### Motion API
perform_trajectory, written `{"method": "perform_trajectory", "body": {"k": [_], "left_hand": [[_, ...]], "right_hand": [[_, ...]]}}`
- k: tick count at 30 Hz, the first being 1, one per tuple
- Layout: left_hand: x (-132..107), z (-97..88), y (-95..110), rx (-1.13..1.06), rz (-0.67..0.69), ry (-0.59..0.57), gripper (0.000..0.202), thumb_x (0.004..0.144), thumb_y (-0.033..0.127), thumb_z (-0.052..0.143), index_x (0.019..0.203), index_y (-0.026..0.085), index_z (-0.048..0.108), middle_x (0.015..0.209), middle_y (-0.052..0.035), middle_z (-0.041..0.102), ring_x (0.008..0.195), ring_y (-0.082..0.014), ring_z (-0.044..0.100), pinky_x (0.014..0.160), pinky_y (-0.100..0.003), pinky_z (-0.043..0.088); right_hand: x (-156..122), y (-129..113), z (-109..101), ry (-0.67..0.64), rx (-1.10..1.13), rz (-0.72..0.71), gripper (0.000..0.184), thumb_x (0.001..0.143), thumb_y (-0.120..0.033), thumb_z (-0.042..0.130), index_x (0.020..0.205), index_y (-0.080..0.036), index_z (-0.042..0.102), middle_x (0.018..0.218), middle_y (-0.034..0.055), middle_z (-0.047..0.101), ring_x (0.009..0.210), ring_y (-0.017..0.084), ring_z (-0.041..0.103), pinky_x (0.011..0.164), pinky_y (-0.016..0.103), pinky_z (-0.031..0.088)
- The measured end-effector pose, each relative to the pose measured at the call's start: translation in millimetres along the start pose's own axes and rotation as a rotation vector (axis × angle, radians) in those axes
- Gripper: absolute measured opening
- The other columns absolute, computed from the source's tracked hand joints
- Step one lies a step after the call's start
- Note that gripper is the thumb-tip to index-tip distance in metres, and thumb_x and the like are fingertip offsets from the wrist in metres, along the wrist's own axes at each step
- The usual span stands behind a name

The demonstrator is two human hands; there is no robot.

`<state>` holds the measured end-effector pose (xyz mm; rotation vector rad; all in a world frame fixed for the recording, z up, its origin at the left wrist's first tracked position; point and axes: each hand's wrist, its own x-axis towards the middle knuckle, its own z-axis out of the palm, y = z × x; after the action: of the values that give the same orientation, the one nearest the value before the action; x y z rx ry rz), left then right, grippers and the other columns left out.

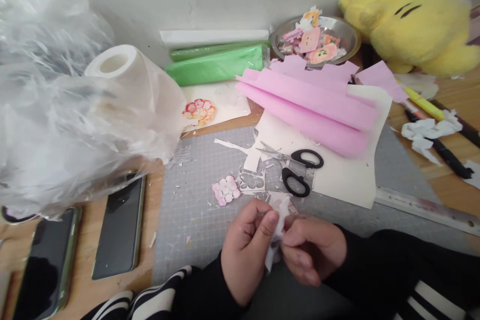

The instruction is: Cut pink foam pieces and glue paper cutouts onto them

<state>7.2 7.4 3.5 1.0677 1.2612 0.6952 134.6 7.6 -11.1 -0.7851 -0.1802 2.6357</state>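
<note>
The crumpled white paper (282, 212), pinched by the fingers of the left hand (245, 250) and the right hand (315, 247) over the near side of the gray mat (187, 230), short of the scissors (294, 155), could be torn if tugged unevenly from both sides.

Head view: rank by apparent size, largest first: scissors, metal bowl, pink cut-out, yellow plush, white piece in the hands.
1. Yellow plush
2. Metal bowl
3. Scissors
4. Pink cut-out

White piece: partly covered and nearer the camera, so I can't rank it reliably.
</note>
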Motion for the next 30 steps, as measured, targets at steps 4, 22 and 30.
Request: {"method": "perform_trajectory", "body": {"k": [4,22,30], "left_hand": [[0.7,0.7,0.0,-0.012,-0.002,-0.012,0.020,0.078,0.033,0.044,0.065,0.017,0.045,0.052,0.0052,0.040,0.050,-0.0074,0.036,0.049,-0.018,0.032],[1.5,-0.1,-0.8,-0.124,-0.049,0.023,0.021,0.075,0.035,0.047,0.064,0.017,0.045,0.050,0.0060,0.038,0.046,-0.0069,0.032,0.046,-0.018,0.029],[2.5,1.7,1.9,-0.159,-0.077,-0.056,0.023,0.073,0.036,0.050,0.062,0.016,0.045,0.049,0.0055,0.039,0.046,-0.0062,0.033,0.045,-0.018,0.028]], "right_hand": [[2.2,1.3,-0.6,0.025,-0.062,0.014,0.026,0.059,-0.027,0.049,0.038,-0.011,0.047,0.031,-0.0009,0.047,0.024,0.006,0.042,0.024,0.013,0.029],[1.4,-1.4,2.7,0.083,-0.101,-0.025,0.022,0.055,-0.024,0.051,0.037,-0.013,0.044,0.029,-0.0034,0.044,0.023,0.005,0.038,0.024,0.013,0.026],[5.5,-1.5,3.1,0.167,-0.106,0.070,0.021,0.045,-0.024,0.040,0.028,-0.013,0.042,0.024,-0.0017,0.038,0.021,0.005,0.036,0.024,0.014,0.025]]}}
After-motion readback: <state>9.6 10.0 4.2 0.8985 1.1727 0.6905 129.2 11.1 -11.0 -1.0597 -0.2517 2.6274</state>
